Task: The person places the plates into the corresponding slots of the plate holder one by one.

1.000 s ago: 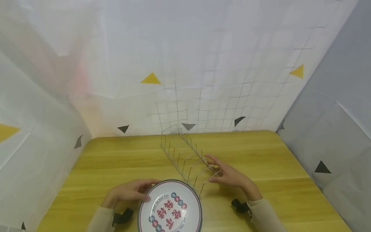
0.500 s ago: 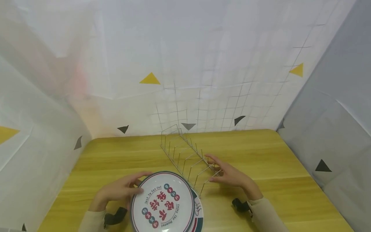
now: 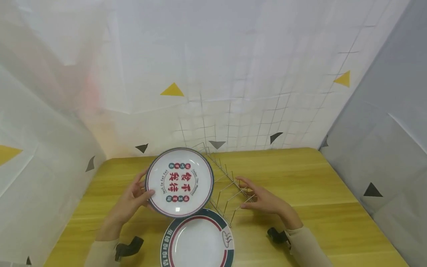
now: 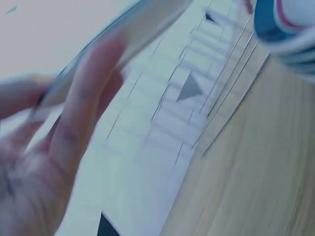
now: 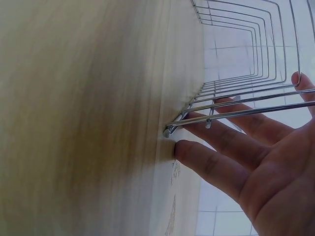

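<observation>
My left hand (image 3: 128, 198) holds a white plate (image 3: 180, 176) with a dark rim and red characters, thumb over the left edge and fingers beneath. The plate is raised and tilted, overlapping part of the wire rack in the head view. Below it, on the table, lies another plate (image 3: 200, 243) with a green and red border; several stacked rims (image 4: 300, 54) show in the left wrist view. My right hand (image 3: 267, 200) rests at the near end of the wire dish rack (image 5: 256, 113), its fingers spread and fairly straight against the wires.
The rack runs diagonally back across the wooden table (image 3: 300, 174). White sheeting (image 3: 150, 55) walls the table at the back and sides, with triangle marks and grid lines. A black wrist device (image 3: 129, 248) sits by the left sleeve, another (image 3: 277, 235) by the right.
My left hand has lifted the top plate off the stack, moved it away from me and turned it, uncovering the plate beneath. My right hand and the rack stay put.
</observation>
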Demonstrator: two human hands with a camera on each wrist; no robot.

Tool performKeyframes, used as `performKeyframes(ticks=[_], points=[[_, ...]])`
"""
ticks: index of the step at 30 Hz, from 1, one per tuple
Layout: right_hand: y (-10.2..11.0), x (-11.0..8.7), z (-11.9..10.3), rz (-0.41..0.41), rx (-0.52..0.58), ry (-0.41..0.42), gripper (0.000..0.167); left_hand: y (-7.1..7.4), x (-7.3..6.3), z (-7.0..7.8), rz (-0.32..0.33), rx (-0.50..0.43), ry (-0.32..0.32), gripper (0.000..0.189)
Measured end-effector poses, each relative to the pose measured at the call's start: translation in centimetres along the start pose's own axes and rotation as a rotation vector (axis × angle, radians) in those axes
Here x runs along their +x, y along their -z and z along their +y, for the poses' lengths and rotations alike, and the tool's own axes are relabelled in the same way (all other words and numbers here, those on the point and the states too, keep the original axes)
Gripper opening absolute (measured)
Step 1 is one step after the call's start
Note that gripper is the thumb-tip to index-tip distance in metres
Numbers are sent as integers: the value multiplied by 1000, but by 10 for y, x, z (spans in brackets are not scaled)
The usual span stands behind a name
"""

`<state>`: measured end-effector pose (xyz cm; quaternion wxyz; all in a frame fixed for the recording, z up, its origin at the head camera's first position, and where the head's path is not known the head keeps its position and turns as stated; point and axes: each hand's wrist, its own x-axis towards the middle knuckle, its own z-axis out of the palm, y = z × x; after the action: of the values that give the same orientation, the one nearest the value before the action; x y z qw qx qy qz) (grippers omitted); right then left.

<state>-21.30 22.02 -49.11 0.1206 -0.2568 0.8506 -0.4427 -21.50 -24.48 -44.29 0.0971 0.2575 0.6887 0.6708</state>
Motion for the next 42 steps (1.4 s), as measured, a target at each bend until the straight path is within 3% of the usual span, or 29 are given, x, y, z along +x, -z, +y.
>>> performKeyframes(ticks=[5,8,12,15,20,25,30,34,37,42], points=[[2,3,-1,10,-5,4,87,-12,22,-2,369,-9,-27,78],[4,7,0,18,-8,-2,87,-13,43,-6,553,20,-78,77],[8,9,4,21,-6,10,88,-8,75,-19,712,44,-177,78],[5,8,7,7,5,29,88,-3,89,-33,779,49,-197,77],[-4,6,10,3,13,29,88,-5,91,-43,788,123,-176,73],[-8,7,7,4,-4,19,88,-4,90,-56,772,227,-202,70],[-8,10,2,-10,-14,33,88,-4,87,-51,822,178,-278,69],[-5,12,-1,-8,-41,33,89,-6,88,-49,814,120,-330,70],[-4,12,-3,-11,-36,25,91,-8,91,-52,796,168,-335,68],[-5,12,-5,-11,-19,24,90,-15,94,-57,738,339,-310,66]])
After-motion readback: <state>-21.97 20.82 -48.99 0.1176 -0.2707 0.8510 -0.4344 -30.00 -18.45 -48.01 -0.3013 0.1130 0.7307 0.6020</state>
